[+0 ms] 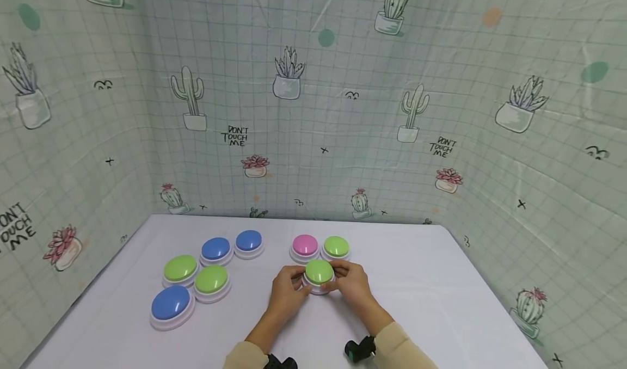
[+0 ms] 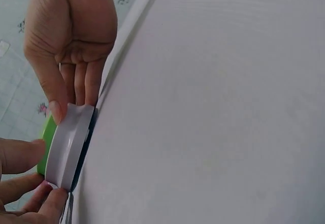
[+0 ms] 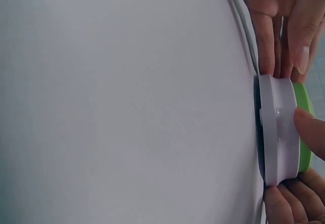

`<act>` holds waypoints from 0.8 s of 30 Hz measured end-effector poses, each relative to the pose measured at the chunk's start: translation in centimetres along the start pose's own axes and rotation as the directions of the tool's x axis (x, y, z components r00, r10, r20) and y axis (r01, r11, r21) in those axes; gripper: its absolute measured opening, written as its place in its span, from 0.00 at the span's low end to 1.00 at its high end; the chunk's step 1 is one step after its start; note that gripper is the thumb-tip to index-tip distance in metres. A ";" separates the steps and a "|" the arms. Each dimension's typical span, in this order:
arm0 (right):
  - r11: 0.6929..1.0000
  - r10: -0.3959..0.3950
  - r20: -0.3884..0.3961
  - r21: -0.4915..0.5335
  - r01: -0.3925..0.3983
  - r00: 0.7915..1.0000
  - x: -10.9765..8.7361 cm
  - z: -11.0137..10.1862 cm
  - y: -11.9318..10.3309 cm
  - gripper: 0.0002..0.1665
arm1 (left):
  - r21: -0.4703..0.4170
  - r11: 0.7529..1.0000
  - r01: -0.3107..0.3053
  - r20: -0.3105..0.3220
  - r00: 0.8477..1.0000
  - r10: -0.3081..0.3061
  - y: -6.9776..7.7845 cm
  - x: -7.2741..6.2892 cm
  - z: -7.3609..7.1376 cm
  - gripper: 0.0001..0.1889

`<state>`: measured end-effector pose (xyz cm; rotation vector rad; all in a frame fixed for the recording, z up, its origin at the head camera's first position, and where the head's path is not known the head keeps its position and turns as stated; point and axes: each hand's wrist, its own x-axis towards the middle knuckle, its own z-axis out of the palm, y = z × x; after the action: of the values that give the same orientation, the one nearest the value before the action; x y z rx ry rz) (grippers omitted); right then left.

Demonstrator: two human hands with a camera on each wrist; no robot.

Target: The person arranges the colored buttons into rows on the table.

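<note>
My left hand (image 1: 287, 291) and right hand (image 1: 352, 285) hold a round push button with a green dome (image 1: 319, 271) and white base from opposite sides. In the left wrist view its white base (image 2: 68, 142) stands edge-on between thumbs and fingers, with a dark underside close to the white surface. The right wrist view shows the same base (image 3: 281, 132) with fingers at both ends. Just behind it on the table are a pink button (image 1: 305, 244) and another green button (image 1: 336, 246), side by side. Whether the held button touches the table cannot be told.
On the left of the white table (image 1: 416, 303) stand two blue buttons (image 1: 215, 248) at the back, two green buttons (image 1: 180, 268) in the middle and a larger-looking blue button (image 1: 170, 302) in front. Cactus-patterned cloth (image 1: 313, 118) encloses the back and sides.
</note>
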<state>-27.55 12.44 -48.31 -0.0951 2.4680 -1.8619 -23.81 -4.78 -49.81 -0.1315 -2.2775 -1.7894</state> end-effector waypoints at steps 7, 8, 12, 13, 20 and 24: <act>0.999 0.039 -0.028 0.000 -0.039 0.999 0.1 -1.6 0.5 0.37 | -0.021 1.000 -0.020 0.056 0.998 0.021 0.5 0.2 1.4 0.22; 0.999 0.041 -0.032 0.001 -0.041 0.999 0.0 -1.8 0.5 0.37 | -0.020 1.000 -0.017 0.070 0.997 0.019 0.6 0.3 1.6 0.22; 0.999 0.041 -0.050 -0.008 -0.042 0.998 -0.2 -2.8 0.6 0.37 | -0.013 1.000 0.002 0.111 0.994 -0.001 0.8 0.3 2.4 0.23; 0.999 0.043 -0.053 -0.010 -0.044 0.998 -0.2 -3.0 0.7 0.37 | -0.013 1.000 0.001 0.116 0.993 0.001 0.8 0.3 2.6 0.23; 0.998 0.059 -0.076 -0.025 -0.061 0.995 -0.5 -4.6 0.9 0.36 | -0.038 0.999 0.007 0.148 0.989 -0.001 1.1 0.1 4.0 0.24; 0.996 0.076 -0.104 -0.031 -0.079 0.992 -0.5 -5.4 1.2 0.36 | -0.050 0.999 0.005 0.176 0.984 0.003 1.3 0.1 4.8 0.25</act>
<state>-27.47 17.95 -48.00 0.0967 2.5321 -1.8371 -24.25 0.17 -49.59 -0.3091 -2.3498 -1.9059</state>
